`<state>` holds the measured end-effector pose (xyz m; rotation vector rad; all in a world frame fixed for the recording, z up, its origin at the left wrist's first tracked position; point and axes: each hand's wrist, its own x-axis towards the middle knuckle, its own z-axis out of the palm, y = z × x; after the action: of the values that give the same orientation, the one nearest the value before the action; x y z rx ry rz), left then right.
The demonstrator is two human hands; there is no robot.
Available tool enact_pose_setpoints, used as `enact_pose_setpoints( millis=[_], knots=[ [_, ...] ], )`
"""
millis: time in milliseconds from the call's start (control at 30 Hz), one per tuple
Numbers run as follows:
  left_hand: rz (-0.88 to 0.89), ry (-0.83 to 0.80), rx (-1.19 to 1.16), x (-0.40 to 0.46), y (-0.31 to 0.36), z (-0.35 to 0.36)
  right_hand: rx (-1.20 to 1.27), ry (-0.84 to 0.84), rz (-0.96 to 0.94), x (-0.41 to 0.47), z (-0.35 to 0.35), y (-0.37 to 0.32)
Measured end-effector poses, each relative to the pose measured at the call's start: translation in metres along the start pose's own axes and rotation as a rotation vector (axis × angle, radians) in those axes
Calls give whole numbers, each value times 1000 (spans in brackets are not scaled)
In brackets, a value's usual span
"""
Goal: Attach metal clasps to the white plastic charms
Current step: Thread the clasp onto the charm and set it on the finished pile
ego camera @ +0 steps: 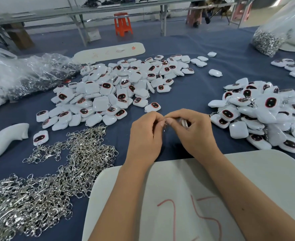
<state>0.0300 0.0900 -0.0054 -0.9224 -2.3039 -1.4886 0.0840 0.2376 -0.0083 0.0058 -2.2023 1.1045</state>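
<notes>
The left hand pinches a small silver metal clasp, hanging lengthwise downward, against the white plastic charm gripped in the right hand.

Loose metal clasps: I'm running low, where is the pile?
In the head view, the loose metal clasps lie heaped at lower left on the blue cloth, left of the left hand, below the central charm pile.

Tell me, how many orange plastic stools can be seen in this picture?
1. The orange stool stands on the floor beyond the table, under the long bench at the back. Others may be hidden behind the bench legs.
</notes>
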Motion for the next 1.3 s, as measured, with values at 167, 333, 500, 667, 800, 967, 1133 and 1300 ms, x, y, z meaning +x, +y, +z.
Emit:
enact_pose_setpoints(
  millis=[167,333,500,667,800,967,1133,1300],
  knots=[
    [35,33,2,1,4,3,232,-112,176,3,-5,5],
    [44,30,1,1,2,3,269,-88,181,1,-4,5],
    [28,29,-24,-1,1,1,220,-83,101,0,-3,1],
    [48,61,-28,0,4,0,87,-9,-41,-1,-2,-4],
    [93,72,14,0,7,-1,116,21,5,-1,1,-6],
    [78,22,44,-1,8,1,470,165,347,2,0,0],
    [51,-55,76,-2,8,2,470,149,418,4,-2,2],
    [38,-155,88,-2,9,3,480,213,397,5,-4,6]
  ],
)
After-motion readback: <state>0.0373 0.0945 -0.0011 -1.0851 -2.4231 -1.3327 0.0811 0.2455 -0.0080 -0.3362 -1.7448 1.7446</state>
